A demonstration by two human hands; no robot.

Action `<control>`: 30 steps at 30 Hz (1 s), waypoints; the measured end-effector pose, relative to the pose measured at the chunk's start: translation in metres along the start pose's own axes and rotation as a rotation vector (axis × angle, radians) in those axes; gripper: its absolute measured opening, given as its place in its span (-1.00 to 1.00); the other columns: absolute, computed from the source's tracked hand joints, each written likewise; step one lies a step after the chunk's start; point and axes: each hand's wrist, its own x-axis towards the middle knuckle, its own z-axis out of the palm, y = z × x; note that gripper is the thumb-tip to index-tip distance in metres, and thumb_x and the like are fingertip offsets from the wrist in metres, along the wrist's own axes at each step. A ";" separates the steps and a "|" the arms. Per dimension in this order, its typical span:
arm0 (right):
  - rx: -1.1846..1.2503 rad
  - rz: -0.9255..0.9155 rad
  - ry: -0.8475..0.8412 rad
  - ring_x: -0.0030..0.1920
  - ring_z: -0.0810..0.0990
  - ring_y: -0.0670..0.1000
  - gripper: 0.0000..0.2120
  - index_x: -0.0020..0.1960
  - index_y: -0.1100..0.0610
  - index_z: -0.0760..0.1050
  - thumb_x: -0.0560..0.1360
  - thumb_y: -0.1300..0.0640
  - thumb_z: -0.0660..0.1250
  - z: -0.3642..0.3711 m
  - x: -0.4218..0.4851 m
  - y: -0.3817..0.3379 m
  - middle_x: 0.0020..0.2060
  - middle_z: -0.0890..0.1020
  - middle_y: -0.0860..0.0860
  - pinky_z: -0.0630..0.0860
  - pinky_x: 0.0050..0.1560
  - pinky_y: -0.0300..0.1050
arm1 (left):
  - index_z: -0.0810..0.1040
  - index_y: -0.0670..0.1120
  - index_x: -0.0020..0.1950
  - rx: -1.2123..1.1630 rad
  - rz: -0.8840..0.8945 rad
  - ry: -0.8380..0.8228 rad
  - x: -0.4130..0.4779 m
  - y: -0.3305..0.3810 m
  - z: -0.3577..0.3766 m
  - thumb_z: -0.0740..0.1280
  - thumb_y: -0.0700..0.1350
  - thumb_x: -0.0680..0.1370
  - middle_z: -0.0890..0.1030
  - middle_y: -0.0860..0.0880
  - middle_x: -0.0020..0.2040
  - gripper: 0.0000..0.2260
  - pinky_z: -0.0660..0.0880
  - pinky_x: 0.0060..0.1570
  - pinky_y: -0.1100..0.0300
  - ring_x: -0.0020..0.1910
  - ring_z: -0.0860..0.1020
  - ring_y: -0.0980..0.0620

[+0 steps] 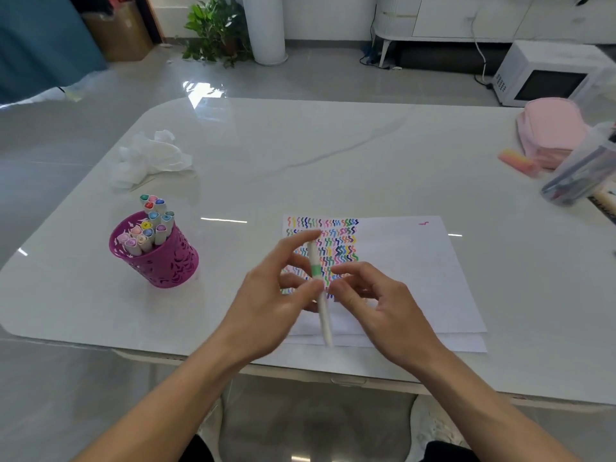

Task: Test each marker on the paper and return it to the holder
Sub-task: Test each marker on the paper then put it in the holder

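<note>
A white marker (323, 311) with a green band stands nearly upright between my hands, above the white paper (416, 278), whose left part is covered with rows of coloured squiggles. My left hand (276, 295) pinches the marker near the green band with thumb and fingers. My right hand (376, 301) is just to the marker's right, its curled fingertips at the barrel; motion blur hides whether they grip it. The magenta perforated holder (160, 261), with several markers standing in it, is on the table to the left.
Crumpled white tissue (150, 158) lies at the back left of the white table (300, 155). At the right edge are a pink pouch (550, 131), a pink-orange eraser-like block (518, 161) and a clear case of pens (580, 175). A chair seat shows below the table's front edge.
</note>
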 end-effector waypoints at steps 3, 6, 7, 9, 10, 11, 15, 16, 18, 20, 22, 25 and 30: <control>0.055 -0.004 -0.090 -0.05 0.73 -0.06 -0.70 0.22 -0.08 0.55 0.60 -0.20 0.24 0.002 -0.002 -0.003 -0.10 0.75 -0.08 0.62 0.10 -0.04 | 0.49 -0.01 0.21 -0.080 -0.027 0.021 -0.002 0.002 0.009 0.43 -0.24 0.56 0.64 -0.06 -0.09 -0.71 0.67 -0.09 0.00 -0.15 0.71 -0.11; 0.061 -0.006 -0.126 -0.24 0.69 0.02 -0.70 0.23 -0.09 0.54 0.60 -0.20 0.24 -0.003 -0.003 -0.004 -0.21 0.70 -0.01 0.65 -0.03 0.08 | 0.49 -0.09 0.07 0.009 -0.027 0.037 -0.001 0.000 0.007 0.42 -0.20 0.57 0.68 -0.08 -0.18 -0.85 0.66 -0.12 0.05 -0.21 0.70 -0.07; 0.032 -0.016 -0.133 -0.28 0.66 0.04 -0.73 0.21 -0.10 0.55 0.61 -0.19 0.26 -0.005 -0.003 -0.004 -0.25 0.68 -0.01 0.64 -0.08 0.09 | 0.50 -0.10 0.02 0.052 -0.031 0.038 -0.001 0.000 0.006 0.43 -0.18 0.56 0.68 -0.08 -0.20 -0.87 0.65 -0.15 0.08 -0.23 0.70 -0.05; -0.054 -0.041 -0.149 -0.30 0.60 0.05 -0.83 0.14 -0.10 0.58 0.63 -0.12 0.29 -0.010 -0.001 -0.001 -0.28 0.63 -0.02 0.61 -0.15 0.08 | 0.54 -0.07 -0.03 0.135 -0.060 0.014 -0.001 -0.001 0.005 0.44 -0.10 0.55 0.69 -0.05 -0.22 -0.90 0.64 -0.17 0.10 -0.27 0.68 -0.02; -0.103 -0.056 -0.155 -0.28 0.59 0.03 -0.87 0.10 -0.10 0.58 0.64 -0.09 0.31 -0.012 0.000 0.001 -0.28 0.63 -0.05 0.60 -0.16 0.06 | 0.57 -0.05 -0.03 0.177 -0.078 -0.012 -0.001 -0.003 0.005 0.43 -0.08 0.56 0.69 -0.03 -0.23 -0.92 0.64 -0.17 0.09 -0.28 0.68 0.00; -0.157 -0.072 -0.163 -0.25 0.59 0.00 -0.90 0.06 -0.08 0.57 0.64 -0.07 0.31 -0.014 0.000 0.004 -0.26 0.62 -0.08 0.59 -0.14 0.04 | 0.60 -0.02 -0.03 0.227 -0.092 -0.041 0.000 -0.005 0.005 0.42 -0.06 0.56 0.68 0.00 -0.24 -0.95 0.64 -0.17 0.09 -0.30 0.67 0.03; -0.376 -0.127 -0.189 -0.25 0.54 -0.03 -0.90 0.01 -0.08 0.44 0.65 -0.08 0.27 -0.015 -0.003 0.013 -0.24 0.58 -0.12 0.52 -0.20 0.01 | 0.67 0.11 0.05 0.445 -0.066 -0.139 0.000 -0.015 0.010 0.37 0.00 0.60 0.66 0.11 -0.27 -0.90 0.59 -0.21 0.24 -0.33 0.63 0.17; -0.412 -0.130 -0.188 -0.28 0.52 -0.03 -0.89 0.00 -0.08 0.42 0.65 -0.09 0.25 -0.015 -0.004 0.015 -0.26 0.56 -0.11 0.49 -0.23 -0.02 | 0.68 0.12 0.07 0.486 -0.046 -0.156 0.000 -0.015 0.012 0.36 0.02 0.60 0.65 0.13 -0.27 -0.88 0.57 -0.22 0.27 -0.32 0.62 0.18; -0.446 -0.129 -0.180 -0.31 0.50 -0.05 -0.88 0.00 -0.09 0.40 0.64 -0.12 0.24 -0.017 -0.006 0.017 -0.31 0.53 -0.13 0.43 -0.26 -0.12 | 0.69 0.11 0.06 0.529 -0.015 -0.161 -0.001 -0.016 0.015 0.36 0.03 0.60 0.64 0.16 -0.28 -0.88 0.54 -0.22 0.27 -0.31 0.61 0.19; -0.463 -0.139 -0.165 -0.32 0.49 -0.05 -0.85 0.02 -0.09 0.41 0.64 -0.15 0.25 -0.018 -0.007 0.018 -0.34 0.52 -0.14 0.40 -0.28 -0.16 | 0.71 0.11 0.04 0.525 0.003 -0.134 0.000 -0.016 0.018 0.37 0.01 0.60 0.62 0.20 -0.32 -0.88 0.50 -0.25 0.33 -0.30 0.60 0.22; -0.489 -0.154 -0.147 -0.34 0.49 -0.04 -0.82 0.03 -0.09 0.42 0.64 -0.19 0.23 -0.019 -0.008 0.019 -0.34 0.53 -0.10 0.40 -0.29 -0.15 | 0.72 0.12 0.01 0.488 -0.004 -0.111 0.000 -0.015 0.021 0.39 -0.02 0.59 0.61 0.23 -0.36 -0.89 0.47 -0.27 0.38 -0.34 0.60 0.22; -0.515 -0.165 -0.124 -0.37 0.48 -0.05 -0.79 0.03 -0.09 0.44 0.64 -0.21 0.23 -0.021 -0.010 0.019 -0.36 0.55 -0.08 0.38 -0.32 -0.18 | 0.73 0.11 -0.02 0.426 -0.037 -0.091 -0.001 -0.016 0.025 0.41 -0.06 0.58 0.59 0.26 -0.40 -0.89 0.43 -0.32 0.42 -0.40 0.58 0.18; -0.508 -0.158 -0.102 -0.40 0.46 -0.07 -0.78 0.02 -0.08 0.45 0.63 -0.22 0.22 -0.022 -0.011 0.019 -0.47 0.47 -0.10 0.35 -0.34 -0.18 | 0.74 0.06 -0.05 0.368 -0.073 -0.065 -0.001 -0.018 0.030 0.42 -0.11 0.57 0.58 0.23 -0.46 -0.89 0.43 -0.36 0.43 -0.44 0.56 0.19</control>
